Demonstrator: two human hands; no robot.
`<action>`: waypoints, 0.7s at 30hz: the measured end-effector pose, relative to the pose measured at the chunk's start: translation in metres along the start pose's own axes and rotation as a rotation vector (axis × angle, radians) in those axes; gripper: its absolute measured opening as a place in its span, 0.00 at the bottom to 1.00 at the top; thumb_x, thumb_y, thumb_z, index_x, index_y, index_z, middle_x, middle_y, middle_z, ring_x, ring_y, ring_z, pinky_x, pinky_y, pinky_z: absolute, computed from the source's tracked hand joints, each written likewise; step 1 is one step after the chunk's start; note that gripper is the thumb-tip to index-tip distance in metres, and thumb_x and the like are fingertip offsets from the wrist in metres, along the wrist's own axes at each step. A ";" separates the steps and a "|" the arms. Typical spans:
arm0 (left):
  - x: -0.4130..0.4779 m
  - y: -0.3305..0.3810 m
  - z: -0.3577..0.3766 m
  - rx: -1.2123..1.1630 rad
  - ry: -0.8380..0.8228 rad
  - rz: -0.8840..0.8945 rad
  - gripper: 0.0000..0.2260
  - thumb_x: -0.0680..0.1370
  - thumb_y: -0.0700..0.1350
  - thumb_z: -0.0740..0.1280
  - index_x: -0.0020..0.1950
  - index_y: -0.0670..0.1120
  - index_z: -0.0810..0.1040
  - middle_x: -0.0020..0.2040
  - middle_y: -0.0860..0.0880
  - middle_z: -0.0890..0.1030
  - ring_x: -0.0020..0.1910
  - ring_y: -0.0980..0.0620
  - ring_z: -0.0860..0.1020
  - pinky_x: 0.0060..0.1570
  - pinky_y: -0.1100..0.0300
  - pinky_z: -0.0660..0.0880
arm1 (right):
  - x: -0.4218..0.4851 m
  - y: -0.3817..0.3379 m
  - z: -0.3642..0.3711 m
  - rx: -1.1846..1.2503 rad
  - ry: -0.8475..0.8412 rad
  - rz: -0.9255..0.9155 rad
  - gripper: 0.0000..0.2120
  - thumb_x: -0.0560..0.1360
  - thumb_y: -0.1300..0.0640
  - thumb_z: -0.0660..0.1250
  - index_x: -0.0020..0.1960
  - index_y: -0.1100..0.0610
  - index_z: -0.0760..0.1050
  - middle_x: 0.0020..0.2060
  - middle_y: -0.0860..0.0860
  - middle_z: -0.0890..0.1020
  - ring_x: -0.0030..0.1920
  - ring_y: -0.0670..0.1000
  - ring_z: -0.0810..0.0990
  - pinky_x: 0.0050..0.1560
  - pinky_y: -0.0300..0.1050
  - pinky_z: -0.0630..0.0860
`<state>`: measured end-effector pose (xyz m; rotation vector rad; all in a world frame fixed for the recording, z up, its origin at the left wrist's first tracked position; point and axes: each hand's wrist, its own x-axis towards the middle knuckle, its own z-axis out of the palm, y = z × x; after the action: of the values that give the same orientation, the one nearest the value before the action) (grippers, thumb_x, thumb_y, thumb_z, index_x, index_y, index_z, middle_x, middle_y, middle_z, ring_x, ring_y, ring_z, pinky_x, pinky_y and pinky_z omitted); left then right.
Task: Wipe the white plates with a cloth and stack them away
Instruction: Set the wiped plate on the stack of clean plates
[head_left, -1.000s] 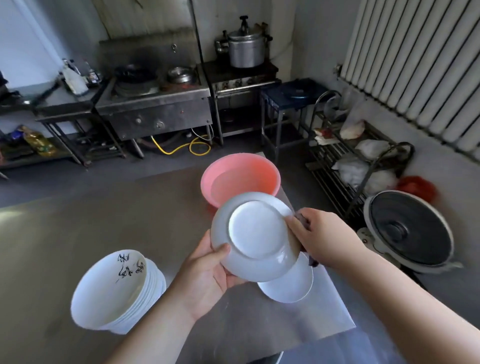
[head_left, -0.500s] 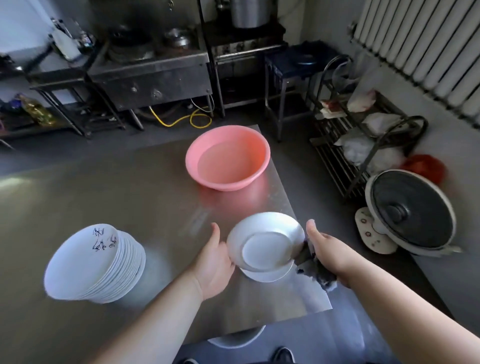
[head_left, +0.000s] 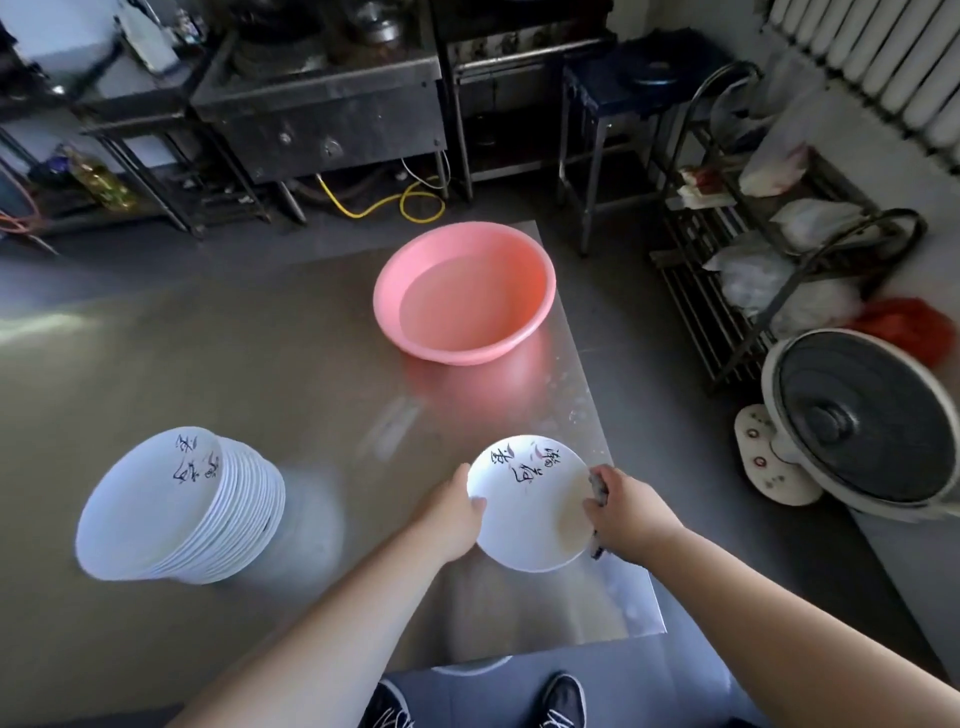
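Your left hand (head_left: 449, 514) grips the plate (head_left: 524, 512), your right hand (head_left: 623, 512) holds the cloth (head_left: 597, 486) against it; the stack (head_left: 176, 512) lies leftward, nearer your left hand.

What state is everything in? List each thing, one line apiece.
plate, face up, writing showing, held at two opposite sides.
left hand, grips the plate's left rim.
right hand, holds the cloth against the plate's right rim.
cloth, bunched in the right hand.
stack of plates, face up, standing on the table.
pink basin, upright on the table.
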<state>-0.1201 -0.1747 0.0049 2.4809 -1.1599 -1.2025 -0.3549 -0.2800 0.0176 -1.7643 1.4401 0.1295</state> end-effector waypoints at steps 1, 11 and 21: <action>0.006 -0.002 0.005 0.029 0.012 0.000 0.24 0.84 0.52 0.60 0.80 0.52 0.61 0.71 0.45 0.76 0.64 0.40 0.77 0.62 0.45 0.77 | 0.003 0.000 0.003 -0.054 0.015 0.000 0.09 0.78 0.52 0.63 0.58 0.48 0.73 0.43 0.47 0.82 0.40 0.55 0.84 0.42 0.53 0.84; 0.023 -0.007 0.024 0.233 0.115 0.023 0.15 0.85 0.53 0.61 0.69 0.48 0.66 0.55 0.44 0.82 0.51 0.40 0.81 0.50 0.46 0.81 | 0.014 0.002 0.020 -0.216 0.095 0.011 0.18 0.82 0.49 0.60 0.71 0.42 0.67 0.41 0.44 0.80 0.35 0.50 0.80 0.34 0.43 0.74; 0.011 -0.009 -0.009 0.215 0.101 0.126 0.26 0.84 0.58 0.60 0.81 0.52 0.63 0.69 0.48 0.79 0.62 0.42 0.80 0.59 0.50 0.79 | -0.004 -0.018 0.001 -0.463 0.202 0.011 0.13 0.80 0.38 0.60 0.49 0.48 0.67 0.36 0.45 0.77 0.35 0.50 0.78 0.32 0.42 0.70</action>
<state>-0.1041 -0.1779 0.0003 2.5385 -1.4620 -0.9543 -0.3407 -0.2764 0.0284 -2.1925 1.6607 0.3191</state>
